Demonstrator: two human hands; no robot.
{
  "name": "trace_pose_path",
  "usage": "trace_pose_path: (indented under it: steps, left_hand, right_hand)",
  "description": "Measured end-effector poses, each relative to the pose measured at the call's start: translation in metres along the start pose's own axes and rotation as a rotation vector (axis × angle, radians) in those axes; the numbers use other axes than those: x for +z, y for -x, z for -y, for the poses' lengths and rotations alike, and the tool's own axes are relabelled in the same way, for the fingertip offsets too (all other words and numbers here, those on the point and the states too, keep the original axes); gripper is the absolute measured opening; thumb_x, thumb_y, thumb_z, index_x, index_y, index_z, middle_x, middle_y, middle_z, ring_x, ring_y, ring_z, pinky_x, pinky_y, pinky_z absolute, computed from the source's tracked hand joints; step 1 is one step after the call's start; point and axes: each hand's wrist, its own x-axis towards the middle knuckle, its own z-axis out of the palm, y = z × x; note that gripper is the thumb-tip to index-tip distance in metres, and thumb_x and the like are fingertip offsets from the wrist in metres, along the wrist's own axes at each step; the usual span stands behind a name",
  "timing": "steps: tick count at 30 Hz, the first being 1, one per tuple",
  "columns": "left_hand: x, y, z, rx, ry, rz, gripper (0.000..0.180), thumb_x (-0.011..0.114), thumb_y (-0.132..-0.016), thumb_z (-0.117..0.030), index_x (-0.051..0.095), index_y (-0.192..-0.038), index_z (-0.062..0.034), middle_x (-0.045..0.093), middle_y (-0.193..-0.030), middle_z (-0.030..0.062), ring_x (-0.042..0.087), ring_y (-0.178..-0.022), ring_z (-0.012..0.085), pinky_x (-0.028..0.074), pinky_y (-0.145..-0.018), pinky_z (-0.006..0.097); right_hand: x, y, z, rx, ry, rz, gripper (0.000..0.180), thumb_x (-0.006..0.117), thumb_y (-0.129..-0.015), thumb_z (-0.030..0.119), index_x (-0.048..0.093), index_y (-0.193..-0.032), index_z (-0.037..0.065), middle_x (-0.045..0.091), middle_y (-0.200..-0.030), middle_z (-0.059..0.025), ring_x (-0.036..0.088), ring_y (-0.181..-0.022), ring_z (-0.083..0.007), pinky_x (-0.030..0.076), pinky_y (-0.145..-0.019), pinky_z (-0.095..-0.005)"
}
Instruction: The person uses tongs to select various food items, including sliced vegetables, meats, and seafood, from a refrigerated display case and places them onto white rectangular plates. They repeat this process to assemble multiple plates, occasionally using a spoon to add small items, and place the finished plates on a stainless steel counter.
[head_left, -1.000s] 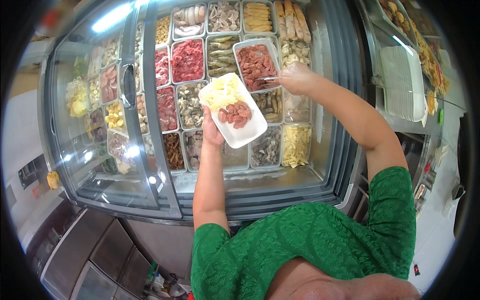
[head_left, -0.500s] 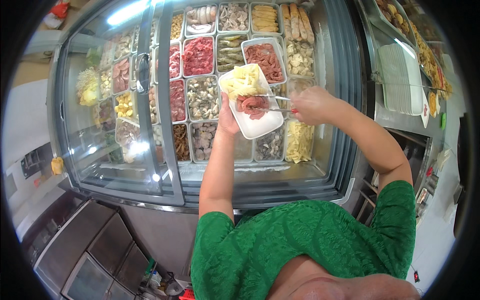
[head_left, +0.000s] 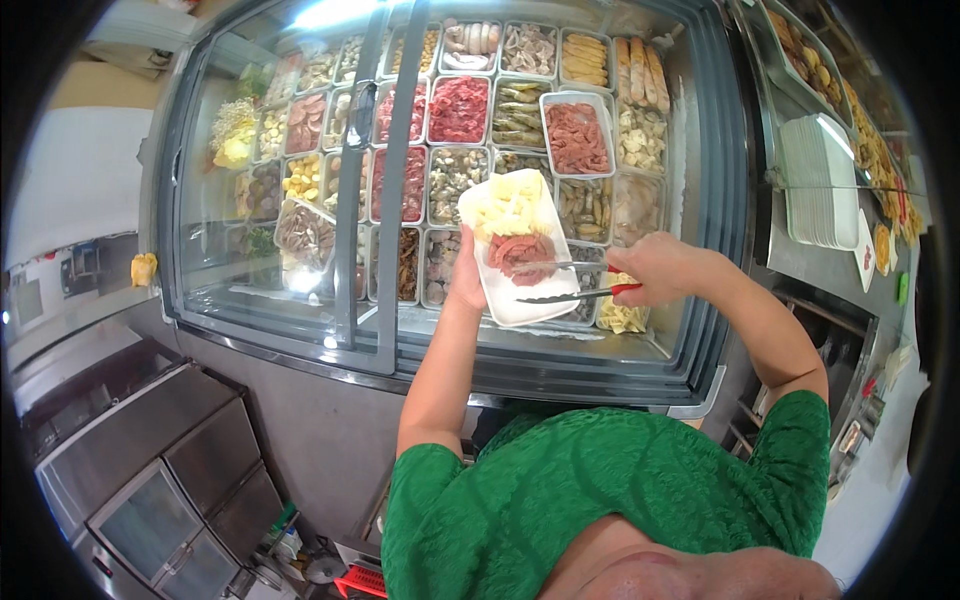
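Note:
My left hand (head_left: 467,272) grips the left edge of a white oblong tray (head_left: 505,308), held tilted over the open part of a glass-topped chiller. Pale yellow strips (head_left: 512,203) lie at the tray's far end, and a small heap of sliced reddish meat (head_left: 520,252) sits in its middle. In my right hand (head_left: 655,268) is a pair of tongs (head_left: 588,294) with red on the handle. Its two arms are spread: one reaches over the meat, the dark one over the bare near end of the tray. Whether the tongs touch the meat, I cannot tell.
Rows of food tubs fill the chiller; a tub of sliced meat (head_left: 577,138) rests on top of others. A sliding glass frame (head_left: 390,250) covers the left side. Stacked white trays (head_left: 815,185) stand at the right. The chiller's metal edge (head_left: 540,385) runs before me.
The tray has come nearer to my body, with my left hand still holding it. My right hand has also drawn nearer, and the tongs' arms are now wider apart. The whole view has shifted.

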Motion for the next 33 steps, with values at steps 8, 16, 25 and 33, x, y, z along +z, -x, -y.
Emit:
trace_pose_path:
  steps: [8, 16, 25, 33]
  left_hand:
    - [0.038, 0.031, 0.012, 0.158, -0.268, -0.634, 0.077, 0.024, -0.084, -0.067, 0.04, -0.127, -0.0059, 0.056, -0.1, 0.0126, 0.051, -0.065, 0.0192, 0.043, -0.053, 0.03]
    - [0.0, 0.01, 0.018, -0.072, -0.283, -0.465, 0.073, 0.029, -0.088, -0.06, 0.025, -0.138, -0.0074, 0.036, -0.137, 0.0141, 0.04, -0.122, 0.0302, 0.033, -0.102, 0.044]
    - [-0.034, -0.034, -0.033, 0.044, -0.211, -0.328, 0.071, 0.03, -0.089, -0.058, 0.028, -0.136, -0.0052, 0.04, -0.133, 0.016, 0.042, -0.12, 0.0315, 0.035, -0.1, 0.045]
    - [-0.068, -0.054, -0.065, 0.187, -0.033, -0.184, 0.071, 0.036, -0.087, -0.057, 0.03, -0.134, -0.0047, 0.043, -0.13, 0.0149, 0.046, -0.116, 0.0278, 0.037, -0.099, 0.042]
  right_hand:
    - [0.006, 0.006, -0.012, -0.082, -0.595, -0.091, 0.044, 0.065, -0.075, 0.025, 0.048, -0.108, 0.001, 0.051, -0.064, -0.0033, 0.049, -0.056, -0.0116, 0.042, -0.055, -0.0256]
    - [0.0, -0.071, -0.091, 0.296, -0.839, -0.545, 0.051, 0.065, -0.077, 0.025, 0.047, -0.117, -0.001, 0.06, -0.094, -0.0088, 0.057, -0.082, -0.0138, 0.045, -0.069, -0.0272]
    - [-0.089, -0.282, -0.07, 0.173, 0.025, -0.339, 0.058, 0.061, -0.075, 0.04, 0.045, -0.109, -0.004, 0.06, -0.097, -0.0219, 0.059, -0.091, -0.0353, 0.046, -0.077, -0.0408]
    - [-0.086, -0.397, -0.053, 0.054, 0.209, -0.285, 0.036, 0.061, -0.075, 0.032, 0.061, -0.105, 0.014, 0.064, -0.093, -0.0089, 0.063, -0.082, -0.0254, 0.051, -0.069, -0.0367]
